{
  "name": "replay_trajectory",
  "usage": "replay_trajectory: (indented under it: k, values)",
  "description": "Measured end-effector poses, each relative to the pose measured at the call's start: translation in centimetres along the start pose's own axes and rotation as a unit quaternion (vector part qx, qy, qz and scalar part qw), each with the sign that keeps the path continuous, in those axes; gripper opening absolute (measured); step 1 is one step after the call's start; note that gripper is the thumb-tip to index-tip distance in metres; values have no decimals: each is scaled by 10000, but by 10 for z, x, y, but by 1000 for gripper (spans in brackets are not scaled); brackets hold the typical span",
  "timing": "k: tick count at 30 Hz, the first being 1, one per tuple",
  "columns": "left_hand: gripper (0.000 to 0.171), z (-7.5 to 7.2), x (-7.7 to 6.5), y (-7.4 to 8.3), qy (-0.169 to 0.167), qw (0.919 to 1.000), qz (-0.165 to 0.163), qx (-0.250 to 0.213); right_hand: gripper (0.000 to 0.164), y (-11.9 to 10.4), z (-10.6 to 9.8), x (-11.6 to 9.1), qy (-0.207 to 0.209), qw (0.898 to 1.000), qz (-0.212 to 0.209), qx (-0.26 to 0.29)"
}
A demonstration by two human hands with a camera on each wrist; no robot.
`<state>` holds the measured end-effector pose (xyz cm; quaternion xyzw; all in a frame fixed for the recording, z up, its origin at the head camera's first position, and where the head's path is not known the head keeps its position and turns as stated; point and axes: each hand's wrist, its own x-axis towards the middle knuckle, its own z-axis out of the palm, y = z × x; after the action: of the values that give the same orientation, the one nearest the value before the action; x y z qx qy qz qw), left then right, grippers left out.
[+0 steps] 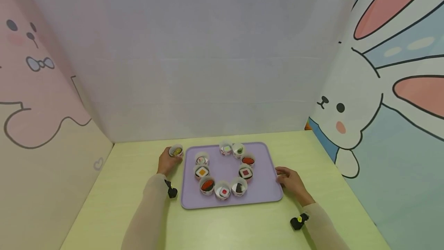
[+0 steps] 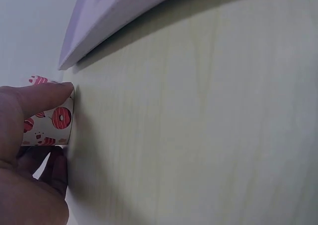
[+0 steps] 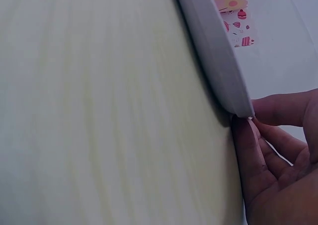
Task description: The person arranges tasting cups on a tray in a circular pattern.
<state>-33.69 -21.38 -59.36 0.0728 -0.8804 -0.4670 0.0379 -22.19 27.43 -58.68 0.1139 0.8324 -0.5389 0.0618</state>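
My left hand (image 1: 168,163) grips a small paper cup (image 1: 176,151) just outside the tray's left edge; a yellow-green piece sits inside. In the left wrist view the cup (image 2: 60,118) shows a red doughnut print, thumb along one side and fingers on the other, close to the tabletop. On the right, my right hand (image 1: 290,180) pinches the rim of the purple tray (image 1: 265,184) between thumb and fingers, also seen in the right wrist view at the tray edge (image 3: 218,61). Several similar cups stand on the tray in a ring, including one with an orange-red piece (image 1: 207,185).
The tray lies on a pale yellow wood-grain table (image 1: 222,227). White sheeting (image 1: 208,68) rises behind it, with a rabbit-printed panel (image 1: 357,119) on the right and a pink printed panel (image 1: 38,88) on the left. Black wrist cameras sit on both sleeves.
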Motion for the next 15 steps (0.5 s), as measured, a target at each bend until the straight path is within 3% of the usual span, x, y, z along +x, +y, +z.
replay_trajectory:
  k: [15]
  values:
    - [61,-7,-4,0,68,10000,-66,-31,45,-2,-1,-3,-24,10000,-76,-47]
